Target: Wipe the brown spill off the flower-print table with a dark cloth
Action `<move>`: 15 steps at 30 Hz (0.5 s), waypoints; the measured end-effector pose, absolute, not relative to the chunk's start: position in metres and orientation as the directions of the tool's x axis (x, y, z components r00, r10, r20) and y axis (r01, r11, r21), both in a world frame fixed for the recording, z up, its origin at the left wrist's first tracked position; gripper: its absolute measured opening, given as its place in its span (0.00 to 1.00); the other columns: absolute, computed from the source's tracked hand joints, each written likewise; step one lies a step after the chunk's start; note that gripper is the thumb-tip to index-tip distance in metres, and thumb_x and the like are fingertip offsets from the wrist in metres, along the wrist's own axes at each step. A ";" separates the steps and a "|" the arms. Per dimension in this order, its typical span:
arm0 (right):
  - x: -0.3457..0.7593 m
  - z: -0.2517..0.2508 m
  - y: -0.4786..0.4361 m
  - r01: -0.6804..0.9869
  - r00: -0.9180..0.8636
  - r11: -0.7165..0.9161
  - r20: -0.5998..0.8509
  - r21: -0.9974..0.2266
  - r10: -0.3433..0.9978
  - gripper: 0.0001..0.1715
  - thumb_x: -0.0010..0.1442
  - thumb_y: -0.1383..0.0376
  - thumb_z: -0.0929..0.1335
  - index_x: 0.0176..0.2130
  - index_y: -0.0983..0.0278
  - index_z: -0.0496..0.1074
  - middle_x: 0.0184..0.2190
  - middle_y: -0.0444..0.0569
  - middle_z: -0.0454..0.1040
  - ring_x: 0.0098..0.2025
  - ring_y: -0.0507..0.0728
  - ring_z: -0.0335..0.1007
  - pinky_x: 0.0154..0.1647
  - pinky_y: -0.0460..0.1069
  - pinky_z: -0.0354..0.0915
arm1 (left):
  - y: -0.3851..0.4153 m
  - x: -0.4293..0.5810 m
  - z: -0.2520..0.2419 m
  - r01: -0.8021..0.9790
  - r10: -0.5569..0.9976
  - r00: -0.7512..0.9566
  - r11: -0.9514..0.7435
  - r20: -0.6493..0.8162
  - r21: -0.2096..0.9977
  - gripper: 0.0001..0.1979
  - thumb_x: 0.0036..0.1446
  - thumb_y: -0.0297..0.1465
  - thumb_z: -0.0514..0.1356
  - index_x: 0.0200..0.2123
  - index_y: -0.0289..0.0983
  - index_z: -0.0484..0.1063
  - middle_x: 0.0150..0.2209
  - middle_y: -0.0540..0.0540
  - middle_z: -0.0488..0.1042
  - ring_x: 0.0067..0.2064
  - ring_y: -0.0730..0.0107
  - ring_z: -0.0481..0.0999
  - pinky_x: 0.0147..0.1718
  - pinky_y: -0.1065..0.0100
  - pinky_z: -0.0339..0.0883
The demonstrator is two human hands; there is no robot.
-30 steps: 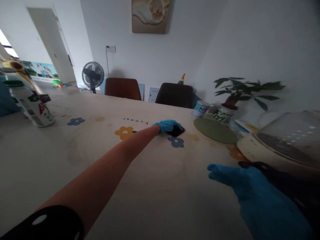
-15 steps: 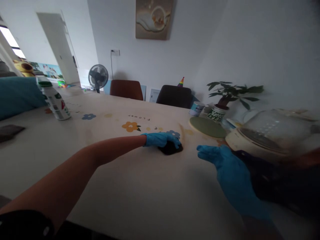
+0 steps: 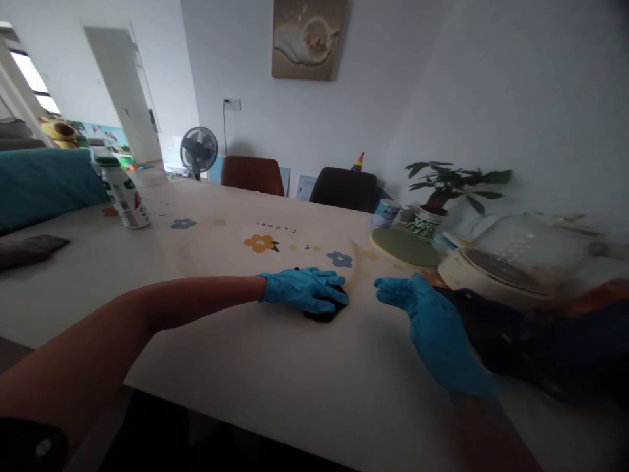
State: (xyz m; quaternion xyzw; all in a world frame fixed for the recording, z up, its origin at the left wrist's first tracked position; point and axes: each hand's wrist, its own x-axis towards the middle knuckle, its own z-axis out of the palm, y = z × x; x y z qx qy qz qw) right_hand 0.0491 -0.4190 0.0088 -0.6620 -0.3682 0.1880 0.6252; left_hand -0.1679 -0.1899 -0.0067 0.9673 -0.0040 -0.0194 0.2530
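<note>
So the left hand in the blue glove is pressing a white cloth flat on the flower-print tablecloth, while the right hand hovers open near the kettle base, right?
Not quite: the cloth under the left hand is black, not white, as the head view shows. The rest holds: it lies on the flower-print tablecloth, and the right hand is open beside the kettle base.

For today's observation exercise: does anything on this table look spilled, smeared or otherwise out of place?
Yes. A faint brownish curved smear marks the flowered tablecloth just beyond the left hand, which presses a dark cloth flat. The right hand rests open nearby. Nothing looks tipped or broken.
</note>
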 end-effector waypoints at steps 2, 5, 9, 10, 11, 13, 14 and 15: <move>0.049 0.010 -0.419 0.260 0.665 0.039 0.208 -0.965 0.717 0.51 0.60 0.15 0.75 0.42 0.57 0.92 0.50 0.59 0.93 0.52 0.73 0.92 0.71 0.73 0.82 | -0.193 -0.148 -0.007 0.024 -0.001 0.998 -0.890 -0.056 0.455 0.35 0.86 0.50 0.56 0.86 0.46 0.72 0.91 0.43 0.58 0.92 0.42 0.55 0.91 0.42 0.45; 0.048 0.009 -0.419 0.240 0.700 0.027 0.193 -0.970 0.688 0.54 0.55 0.12 0.75 0.40 0.56 0.91 0.49 0.59 0.93 0.51 0.74 0.92 0.72 0.75 0.81 | -0.193 -0.111 -0.009 0.066 0.051 0.998 -0.906 -0.048 0.418 0.33 0.86 0.46 0.53 0.86 0.45 0.71 0.91 0.43 0.59 0.90 0.45 0.61 0.90 0.46 0.51; 0.046 0.010 -0.420 0.241 0.705 0.019 0.189 -0.970 0.684 0.52 0.58 0.14 0.75 0.39 0.57 0.90 0.49 0.60 0.93 0.51 0.74 0.92 0.70 0.72 0.83 | -0.181 -0.057 -0.009 0.132 0.132 0.991 -0.926 -0.026 0.354 0.32 0.86 0.41 0.53 0.85 0.41 0.73 0.93 0.41 0.54 0.93 0.44 0.51 0.92 0.40 0.43; 0.046 0.012 -0.420 0.252 0.707 0.004 0.187 -0.968 0.682 0.52 0.60 0.15 0.74 0.40 0.57 0.90 0.49 0.60 0.93 0.52 0.74 0.92 0.71 0.73 0.82 | -0.177 -0.045 -0.009 0.159 0.160 0.987 -0.920 -0.027 0.359 0.31 0.86 0.40 0.54 0.84 0.41 0.73 0.93 0.40 0.53 0.94 0.43 0.49 0.92 0.38 0.43; 0.045 0.013 -0.421 0.260 0.709 -0.015 0.180 -0.966 0.682 0.51 0.61 0.16 0.73 0.40 0.58 0.90 0.49 0.61 0.93 0.52 0.74 0.92 0.72 0.74 0.81 | -0.172 -0.034 -0.009 0.185 0.188 0.982 -0.910 -0.028 0.370 0.31 0.85 0.40 0.54 0.84 0.41 0.74 0.93 0.40 0.53 0.94 0.42 0.49 0.91 0.36 0.43; 0.043 0.018 -0.424 0.273 0.714 -0.050 0.168 -0.961 0.680 0.49 0.65 0.19 0.72 0.41 0.58 0.90 0.50 0.61 0.93 0.53 0.74 0.92 0.75 0.75 0.78 | -0.163 -0.015 -0.009 0.227 0.239 0.971 -0.886 -0.022 0.404 0.29 0.85 0.39 0.55 0.81 0.42 0.77 0.92 0.40 0.56 0.93 0.41 0.52 0.91 0.35 0.45; 0.041 0.020 -0.425 0.276 0.717 -0.064 0.161 -0.959 0.679 0.47 0.67 0.21 0.72 0.42 0.59 0.90 0.50 0.61 0.93 0.54 0.74 0.92 0.76 0.75 0.77 | -0.158 -0.007 -0.009 0.243 0.261 0.965 -0.876 -0.014 0.417 0.28 0.84 0.39 0.55 0.79 0.43 0.79 0.91 0.40 0.60 0.92 0.40 0.54 0.90 0.34 0.46; 0.040 0.022 -0.426 0.282 0.721 -0.075 0.160 -0.957 0.675 0.44 0.69 0.24 0.71 0.42 0.58 0.91 0.50 0.60 0.93 0.55 0.74 0.92 0.76 0.74 0.77 | -0.152 -0.001 -0.010 0.257 0.282 0.959 -0.867 -0.005 0.428 0.26 0.84 0.39 0.55 0.76 0.43 0.81 0.89 0.40 0.64 0.90 0.40 0.57 0.90 0.33 0.47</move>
